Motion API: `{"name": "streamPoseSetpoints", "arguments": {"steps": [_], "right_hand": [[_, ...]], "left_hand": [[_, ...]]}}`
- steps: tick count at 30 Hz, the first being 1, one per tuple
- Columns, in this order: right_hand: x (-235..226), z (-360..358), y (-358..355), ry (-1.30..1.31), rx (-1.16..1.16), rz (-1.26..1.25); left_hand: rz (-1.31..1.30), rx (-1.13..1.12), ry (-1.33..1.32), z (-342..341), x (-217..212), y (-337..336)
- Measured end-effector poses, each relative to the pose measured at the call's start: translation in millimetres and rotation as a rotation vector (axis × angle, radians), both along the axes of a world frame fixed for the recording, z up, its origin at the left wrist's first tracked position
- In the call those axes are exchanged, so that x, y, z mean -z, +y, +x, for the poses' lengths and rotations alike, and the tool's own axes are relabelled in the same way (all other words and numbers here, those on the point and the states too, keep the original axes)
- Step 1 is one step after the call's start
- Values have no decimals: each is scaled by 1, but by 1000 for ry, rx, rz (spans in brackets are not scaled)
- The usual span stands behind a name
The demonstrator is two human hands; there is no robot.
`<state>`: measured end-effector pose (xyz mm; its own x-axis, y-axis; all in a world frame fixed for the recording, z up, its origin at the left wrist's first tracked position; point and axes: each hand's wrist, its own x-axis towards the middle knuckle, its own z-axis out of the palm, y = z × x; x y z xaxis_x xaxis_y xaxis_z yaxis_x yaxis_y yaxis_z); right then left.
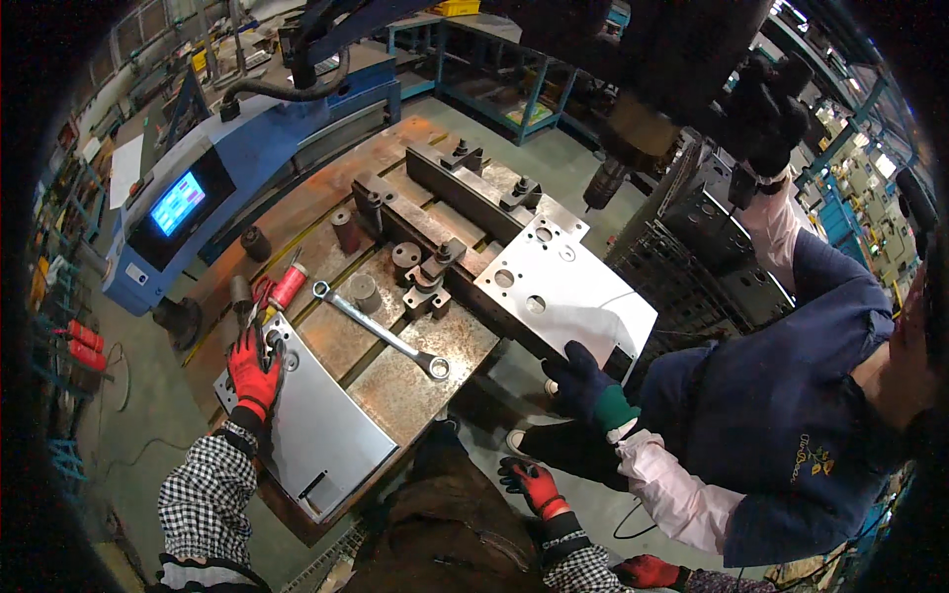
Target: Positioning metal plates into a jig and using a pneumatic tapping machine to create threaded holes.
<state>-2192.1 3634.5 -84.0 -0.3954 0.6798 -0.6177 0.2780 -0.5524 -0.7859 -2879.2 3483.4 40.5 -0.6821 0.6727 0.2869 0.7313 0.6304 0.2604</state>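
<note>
My left hand (pixel 254 374), in a red and black work glove, rests on the upper end of a flat grey sheet-metal plate (pixel 321 425), fingers stretched out near its holes. The plate lies on the near left corner of a worn machine table (pixel 415 390). Just beyond that hand are a red spool-like cylinder (pixel 288 287) and a red-handled tool (pixel 261 296), partly hidden. A long ring wrench (pixel 381 331) lies across the table to the right of the plate. Away from the table, my right hand (pixel 534 488), gloved alike, hangs with fingers apart and holds nothing.
A co-worker's dark-gloved hand (pixel 585 383) touches a second plate (pixel 568 287) on steel rails (pixel 460 193); their other arm reaches up to the machine head (pixel 643 124). Clamps (pixel 430 277) and metal cylinders (pixel 365 293) stand nearby. A blue control panel (pixel 178 205) is at left. Another red-gloved hand (pixel 647 571) shows below.
</note>
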Motion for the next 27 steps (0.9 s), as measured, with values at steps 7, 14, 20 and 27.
{"name": "streamPoseSetpoints", "arguments": {"steps": [7, 14, 20, 27], "right_hand": [[-43, -27, 7, 183, 29, -147], [-54, -25, 6, 118, -2, -114], [-52, -23, 7, 116, -4, -108], [-60, -22, 8, 141, 32, -118]], "left_hand": [[16, -15, 63, -6, -3, -19], [-36, -13, 78, 3, -9, -16], [-5, 8, 104, -2, -6, -13], [-11, -18, 36, 4, -13, -9]]}}
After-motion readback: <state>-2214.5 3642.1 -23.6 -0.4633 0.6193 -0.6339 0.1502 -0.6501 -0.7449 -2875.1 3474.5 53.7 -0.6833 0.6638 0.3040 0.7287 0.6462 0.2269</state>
